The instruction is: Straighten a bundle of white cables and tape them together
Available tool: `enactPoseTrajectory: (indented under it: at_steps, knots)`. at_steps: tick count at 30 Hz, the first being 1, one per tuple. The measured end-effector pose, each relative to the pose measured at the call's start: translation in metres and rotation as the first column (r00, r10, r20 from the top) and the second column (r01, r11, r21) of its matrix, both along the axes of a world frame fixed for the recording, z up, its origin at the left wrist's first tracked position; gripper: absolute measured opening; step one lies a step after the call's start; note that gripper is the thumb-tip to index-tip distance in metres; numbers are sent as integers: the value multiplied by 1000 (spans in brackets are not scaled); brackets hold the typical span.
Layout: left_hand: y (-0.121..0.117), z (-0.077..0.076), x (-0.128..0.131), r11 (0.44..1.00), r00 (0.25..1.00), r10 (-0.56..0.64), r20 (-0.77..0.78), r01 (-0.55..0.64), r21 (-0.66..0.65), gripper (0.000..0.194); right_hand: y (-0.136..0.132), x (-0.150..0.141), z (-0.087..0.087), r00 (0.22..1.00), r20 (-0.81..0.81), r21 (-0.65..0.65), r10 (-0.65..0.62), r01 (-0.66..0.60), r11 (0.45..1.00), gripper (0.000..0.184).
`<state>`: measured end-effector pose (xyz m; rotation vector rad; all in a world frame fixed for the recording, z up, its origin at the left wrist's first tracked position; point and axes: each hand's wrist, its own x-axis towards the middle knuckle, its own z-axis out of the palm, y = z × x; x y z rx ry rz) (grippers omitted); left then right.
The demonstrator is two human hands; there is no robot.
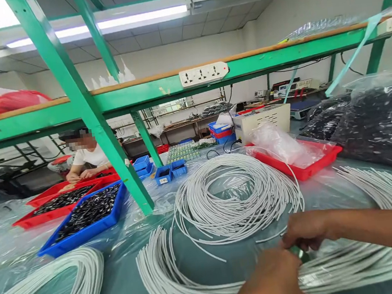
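Observation:
A thick bundle of white cables (340, 269) curves along the front of the bench, its cut ends fanning out at left and right. My left hand (272, 277), blurred by motion, lies closed across this bundle, with its fingertips mostly hidden. Just beyond it, my right hand (308, 231) has its fingers curled together at a small shiny green item (300, 253), whose kind I cannot make out. The two hands almost touch. Behind them lies a large loose coil of white cable (237, 196), with several free ends sticking out.
Another cable bundle (86, 272) lies at left. A blue tray (84, 221) and a red tray (58, 200) hold small black parts. A green post (110, 142) rises from the bench. Plastic bags fill a red tray (311, 164). A person (89, 157) sits across the bench.

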<state>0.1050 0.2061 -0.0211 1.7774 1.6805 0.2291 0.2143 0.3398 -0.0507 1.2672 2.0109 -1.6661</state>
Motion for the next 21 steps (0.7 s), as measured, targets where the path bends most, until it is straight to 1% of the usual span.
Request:
enactPoseTrajectory:
  at_steps: [2,3,5,6,7,8,11,13,15,16,17,18,19,21]
  knots:
    - [-3,-2,0,996,1000,7,-15,-5,92,52,2,3,9,984,-82,6,-158,159,987,38]
    - [-3,-5,-1,994,999,-9,-43,14,108,49,2,5,13,959,-139,-2,-245,247,969,38]
    - [-1,-15,-1,992,993,-51,-108,63,110,43,-1,11,20,883,-247,-47,-398,400,915,36]
    - [0,-20,-2,991,990,-70,-124,83,100,40,-4,15,23,842,-293,-78,-453,452,889,35]
    - [0,-25,-2,992,991,-65,-118,76,98,39,-7,19,26,804,-335,-114,-492,483,868,33]
    - [0,-28,-3,993,995,-36,-89,46,106,40,-12,24,29,772,-374,-146,-514,498,855,33]
    - [-4,-32,-6,986,997,68,31,-72,153,45,-28,41,34,700,-469,-215,-538,500,839,48]
    - [-6,-30,-9,980,993,71,97,-88,179,49,-36,51,34,646,-503,-279,-573,507,816,55]
    - [-6,-29,-10,981,984,46,174,-77,176,56,-43,59,32,581,-511,-353,-633,529,772,55]
    - [-5,-29,-11,982,978,45,205,-81,171,60,-46,62,31,558,-504,-380,-659,542,749,54]
    - [-3,-30,-12,982,973,54,225,-93,167,64,-50,65,30,549,-502,-390,-668,546,741,54]
    - [-1,-32,-13,983,971,65,230,-103,155,66,-54,68,28,556,-505,-384,-660,540,749,54]
    - [2,-34,-14,985,972,67,224,-100,140,66,-59,71,27,587,-514,-355,-625,518,778,54]
    - [8,-36,-17,989,974,74,216,-99,107,66,-72,78,21,694,-539,-249,-478,411,877,55]
